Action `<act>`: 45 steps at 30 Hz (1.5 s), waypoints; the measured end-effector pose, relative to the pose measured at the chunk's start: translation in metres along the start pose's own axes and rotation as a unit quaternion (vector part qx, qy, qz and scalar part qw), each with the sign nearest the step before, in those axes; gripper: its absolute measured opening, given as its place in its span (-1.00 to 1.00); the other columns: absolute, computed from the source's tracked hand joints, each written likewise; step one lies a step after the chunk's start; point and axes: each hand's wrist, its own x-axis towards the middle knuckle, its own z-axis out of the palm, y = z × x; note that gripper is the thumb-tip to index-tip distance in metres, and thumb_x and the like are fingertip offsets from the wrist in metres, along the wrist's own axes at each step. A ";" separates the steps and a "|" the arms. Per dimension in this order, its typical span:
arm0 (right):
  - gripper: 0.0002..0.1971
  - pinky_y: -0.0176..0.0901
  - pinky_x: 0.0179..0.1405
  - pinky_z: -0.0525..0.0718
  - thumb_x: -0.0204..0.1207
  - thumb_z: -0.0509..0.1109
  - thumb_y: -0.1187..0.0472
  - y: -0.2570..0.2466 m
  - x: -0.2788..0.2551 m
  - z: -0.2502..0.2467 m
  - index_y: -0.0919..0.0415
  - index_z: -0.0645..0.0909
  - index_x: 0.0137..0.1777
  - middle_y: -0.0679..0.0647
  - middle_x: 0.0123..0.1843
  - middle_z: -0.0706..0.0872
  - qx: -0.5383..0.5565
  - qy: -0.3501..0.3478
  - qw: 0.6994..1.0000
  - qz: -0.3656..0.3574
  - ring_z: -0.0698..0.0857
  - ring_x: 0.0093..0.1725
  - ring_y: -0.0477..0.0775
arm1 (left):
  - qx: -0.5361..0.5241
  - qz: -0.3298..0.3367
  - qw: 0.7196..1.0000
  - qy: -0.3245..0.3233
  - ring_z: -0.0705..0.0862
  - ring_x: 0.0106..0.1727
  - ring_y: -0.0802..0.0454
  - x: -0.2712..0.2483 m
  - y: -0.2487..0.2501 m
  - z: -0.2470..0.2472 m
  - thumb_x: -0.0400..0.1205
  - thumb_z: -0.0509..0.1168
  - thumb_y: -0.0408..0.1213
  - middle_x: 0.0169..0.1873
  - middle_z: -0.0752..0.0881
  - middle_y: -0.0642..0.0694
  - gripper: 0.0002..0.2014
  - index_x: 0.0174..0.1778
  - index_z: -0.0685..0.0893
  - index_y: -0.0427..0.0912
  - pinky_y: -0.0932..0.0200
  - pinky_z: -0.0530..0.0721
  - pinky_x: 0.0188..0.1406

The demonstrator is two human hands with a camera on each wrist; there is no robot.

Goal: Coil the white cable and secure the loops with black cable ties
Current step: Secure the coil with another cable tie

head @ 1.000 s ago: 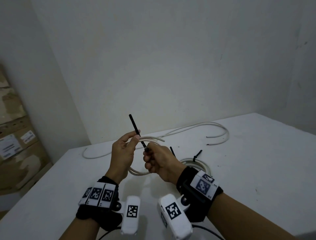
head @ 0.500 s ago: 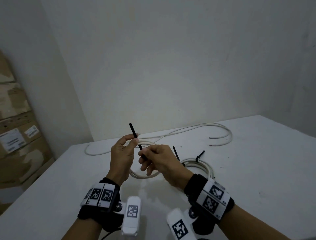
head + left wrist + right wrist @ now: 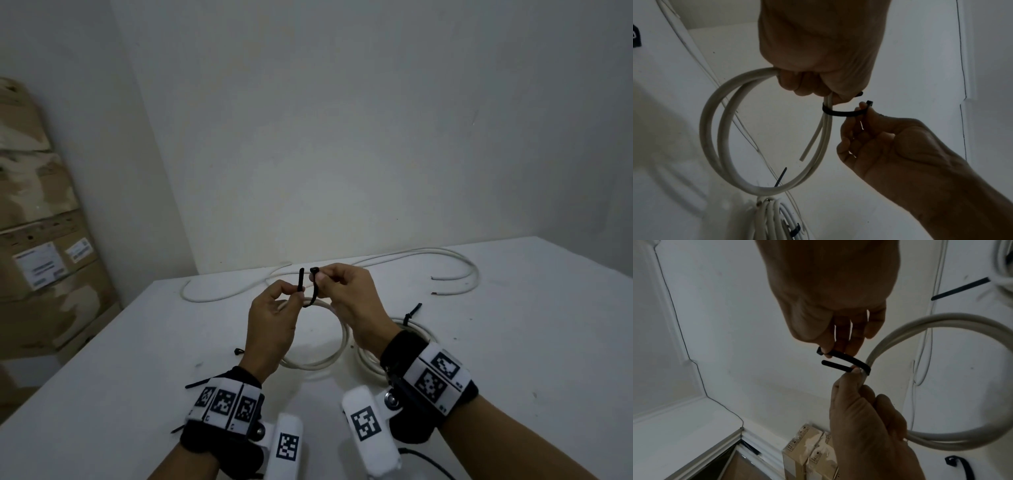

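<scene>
cable tie (image 3: 314, 287) middle hidden behind coil (image 3: 337, 346); box labels (image 3: 40, 265) unreadable

This looks like a storeroom or back room used as a plain work spot. Bare, unpainted-looking white walls (image 3: 342, 137) meet in a corner with nothing hung on them. Taped cardboard cartons (image 3: 37, 219) with printed shipping labels stand stacked against the wall beyond the left edge of a plain white surface (image 3: 513, 342). The light is dim.
</scene>
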 end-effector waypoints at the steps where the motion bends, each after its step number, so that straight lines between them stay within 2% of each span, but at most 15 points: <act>1: -0.78 0.01 -0.05 0.68 0.57 0.34 0.36 0.000 0.000 -0.001 0.17 0.68 -0.28 0.09 -0.26 0.74 0.009 -0.005 1.000 0.006 0.68 -0.21 0.05 | 0.003 -0.001 1.000 0.003 0.33 -0.50 -0.04 -0.001 0.000 0.000 0.63 0.33 -0.37 -0.40 0.81 -0.04 -0.89 -0.20 0.62 -0.29 0.37 0.25 -0.66; 5: -0.77 0.04 -0.04 0.65 0.55 0.37 0.35 0.001 0.000 -0.002 0.09 0.70 -0.30 0.09 -0.25 0.76 -0.020 -0.005 1.000 -0.001 0.67 -0.19 0.03 | 0.022 0.003 1.000 -0.005 0.31 -0.67 0.21 -0.003 0.003 0.002 0.64 0.26 -0.42 -0.31 0.81 -0.09 -0.89 -0.21 0.60 -0.23 0.39 0.27 -0.68; 7: -0.76 0.01 0.00 0.67 0.55 0.38 0.36 0.002 0.000 -0.002 0.08 0.70 -0.30 0.04 -0.29 0.75 -0.015 -0.005 1.000 -0.001 0.68 -0.19 0.02 | 0.037 0.004 0.999 -0.007 0.29 -0.69 0.21 -0.004 0.002 0.004 0.64 0.23 -0.43 -0.32 0.80 -0.11 -0.87 -0.18 0.63 -0.18 0.37 0.27 -0.68; 12: -0.79 -0.25 -0.11 0.63 0.55 0.36 0.40 0.000 -0.004 0.000 0.16 0.71 -0.25 0.03 -0.31 0.73 0.003 -0.023 1.000 -0.011 0.67 -0.23 -0.02 | 0.042 0.002 0.999 0.011 0.26 -0.66 0.18 -0.004 -0.003 0.005 0.62 0.21 -0.45 -0.51 0.71 0.03 -0.79 -0.05 0.71 -0.10 0.35 0.28 -0.67; 16: -0.78 -0.23 -0.07 0.67 0.54 0.38 0.40 0.001 -0.004 -0.002 0.12 0.73 -0.24 0.01 -0.29 0.76 0.001 -0.018 1.000 -0.011 0.70 -0.22 -0.04 | 0.038 -0.005 0.999 0.017 0.40 -0.53 0.05 -0.006 -0.007 0.004 0.63 0.25 -0.43 -0.41 0.80 -0.03 -0.84 -0.09 0.72 -0.13 0.36 0.31 -0.64; 20: -0.84 -0.10 -0.02 0.68 0.52 0.40 0.38 0.005 -0.002 -0.003 0.17 0.76 -0.20 0.06 -0.25 0.78 -0.002 -0.004 1.000 -0.006 0.71 -0.20 -0.01 | 0.034 0.004 0.999 0.017 0.63 -0.33 -0.15 -0.007 -0.009 0.004 0.63 0.27 -0.42 -0.33 0.83 0.07 -0.83 -0.12 0.73 -0.08 0.40 0.47 -0.51; 24: -0.88 -0.38 -0.23 0.58 0.53 0.39 0.38 0.006 0.000 -0.005 0.26 0.77 -0.13 0.00 -0.30 0.76 0.004 -0.019 1.000 -0.002 0.69 -0.29 -0.16 | 0.042 0.018 0.999 0.014 0.69 -0.25 -0.34 -0.008 -0.010 0.004 0.62 0.28 -0.43 -0.34 0.82 0.07 -0.85 -0.12 0.72 -0.13 0.39 0.50 -0.50; 28: -0.85 -0.44 -0.29 0.54 0.51 0.41 0.39 0.008 0.001 -0.006 0.21 0.78 -0.19 -0.06 -0.33 0.75 0.006 -0.023 1.000 -0.003 0.67 -0.34 -0.22 | 0.050 0.023 0.998 0.016 0.67 -0.40 -0.03 -0.007 -0.011 0.003 0.62 0.27 -0.44 -0.36 0.82 0.01 -0.84 -0.13 0.73 -0.13 0.38 0.47 -0.52; 32: -0.83 -0.51 -0.34 0.54 0.50 0.42 0.39 0.008 0.001 -0.008 0.16 0.78 -0.23 -0.12 -0.36 0.76 -0.002 -0.046 0.999 -0.002 0.68 -0.37 -0.30 | 0.046 0.030 0.998 0.010 0.75 -0.31 0.25 -0.010 -0.013 0.003 0.62 0.28 -0.44 -0.27 0.83 -0.03 -0.87 -0.10 0.73 -0.20 0.45 0.56 -0.35; 34: -0.87 -0.53 -0.38 0.52 0.50 0.41 0.41 0.009 0.000 -0.010 0.24 0.79 -0.16 -0.06 -0.35 0.75 -0.006 -0.057 0.998 0.006 0.67 -0.40 -0.30 | 0.053 0.029 0.998 0.009 0.77 -0.27 0.25 -0.011 -0.015 0.003 0.63 0.28 -0.41 -0.32 0.83 0.03 -0.87 -0.11 0.73 -0.16 0.32 0.64 -0.26; 37: -0.84 -0.52 -0.39 0.50 0.50 0.42 0.40 0.007 0.000 -0.013 0.30 0.74 0.05 0.08 -0.34 0.73 -0.018 -0.077 0.997 0.027 0.67 -0.40 -0.18 | 0.061 0.037 0.997 0.009 0.79 -0.26 0.05 -0.010 -0.015 0.003 0.63 0.29 -0.37 -0.33 0.83 0.07 -0.88 -0.13 0.73 -0.13 0.04 0.68 -0.22; 39: -0.80 -0.36 -0.29 0.55 0.51 0.41 0.41 0.005 -0.001 -0.013 0.29 0.70 0.11 0.21 -0.32 0.72 -0.021 -0.093 0.995 0.025 0.68 -0.34 0.03 | 0.052 0.050 0.997 0.003 0.76 -0.28 -0.09 -0.009 -0.011 0.004 0.64 0.30 -0.34 -0.33 0.82 0.04 -0.89 -0.15 0.72 -0.12 -0.01 0.68 -0.26; 41: -0.83 -0.09 -0.19 0.54 0.52 0.39 0.44 0.004 -0.003 -0.012 0.27 0.70 0.05 0.29 -0.28 0.74 -0.021 -0.101 0.995 0.014 0.65 -0.26 0.18 | 0.039 0.056 0.998 0.002 0.71 -0.36 -0.04 -0.009 -0.005 0.006 0.63 0.32 -0.33 -0.40 0.78 -0.04 -0.89 -0.19 0.72 -0.13 0.13 0.62 -0.34; 42: -0.85 -0.05 -0.19 0.53 0.52 0.39 0.44 0.005 -0.004 -0.011 0.25 0.70 0.01 0.28 -0.28 0.75 -0.027 -0.099 0.995 0.008 0.64 -0.27 0.18 | 0.035 0.055 0.998 0.003 0.68 -0.39 0.00 -0.008 -0.004 0.007 0.63 0.33 -0.32 -0.43 0.76 -0.07 -0.89 -0.20 0.72 -0.15 0.21 0.58 -0.38; 45: -0.89 -0.16 -0.34 0.55 0.52 0.40 0.39 0.006 -0.004 -0.011 0.19 0.70 -0.06 0.04 -0.49 0.69 -0.053 -0.090 0.995 -0.004 0.60 -0.45 0.03 | 0.025 0.046 0.999 -0.007 0.61 -0.47 0.14 -0.009 0.000 0.007 0.64 0.32 -0.34 -0.48 0.73 -0.02 -0.87 -0.21 0.71 -0.24 0.37 0.50 -0.45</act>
